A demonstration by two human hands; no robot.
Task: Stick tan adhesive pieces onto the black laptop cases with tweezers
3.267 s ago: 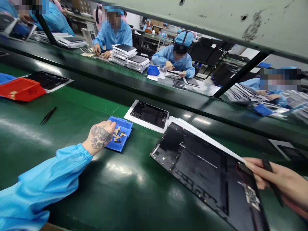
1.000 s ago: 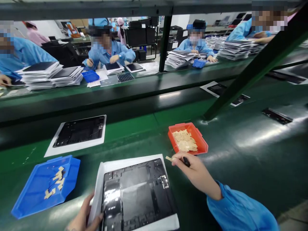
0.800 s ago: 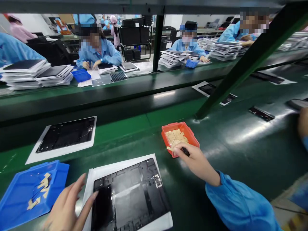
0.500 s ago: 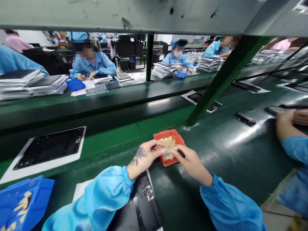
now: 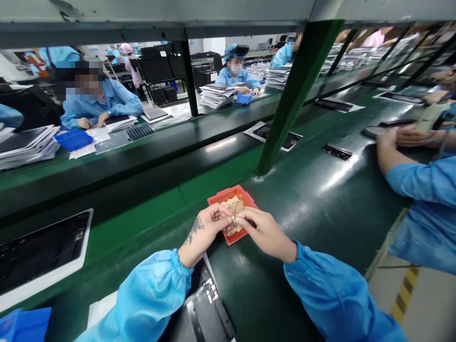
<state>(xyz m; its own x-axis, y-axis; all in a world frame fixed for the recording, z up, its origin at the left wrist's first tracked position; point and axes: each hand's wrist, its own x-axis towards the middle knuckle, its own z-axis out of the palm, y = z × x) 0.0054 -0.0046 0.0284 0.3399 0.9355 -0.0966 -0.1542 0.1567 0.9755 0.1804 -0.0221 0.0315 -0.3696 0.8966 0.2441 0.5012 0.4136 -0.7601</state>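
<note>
Over a small red tray (image 5: 250, 201), the two hands meet with their fingertips very close together. Crumpled yellowish scraps (image 5: 239, 204) fill the tray. My left hand (image 5: 208, 227) is closed in a pinch; what sits between its fingertips is too small to make out. My right hand (image 5: 265, 232) pinches too, with a slim black tool (image 5: 251, 222) partly hidden in its fingers. A thin dark line stands out above the fingertips; I cannot tell if it belongs to the tool. Beneath my left forearm lies a black device panel (image 5: 213, 313), partly covered by the sleeve.
A blue bin (image 5: 33, 325) sits at the lower left, below another black panel (image 5: 42, 254) on white backing. A slanted green post (image 5: 285, 109) rises beyond the tray. To the right are a co-worker's hands (image 5: 409, 137). Seated co-workers and stacked panels (image 5: 217, 95) line the far bench.
The view has swung right, so the scene sits further left and the blue bin is mostly out of frame. My fingertips have come closer together over the tray.
</note>
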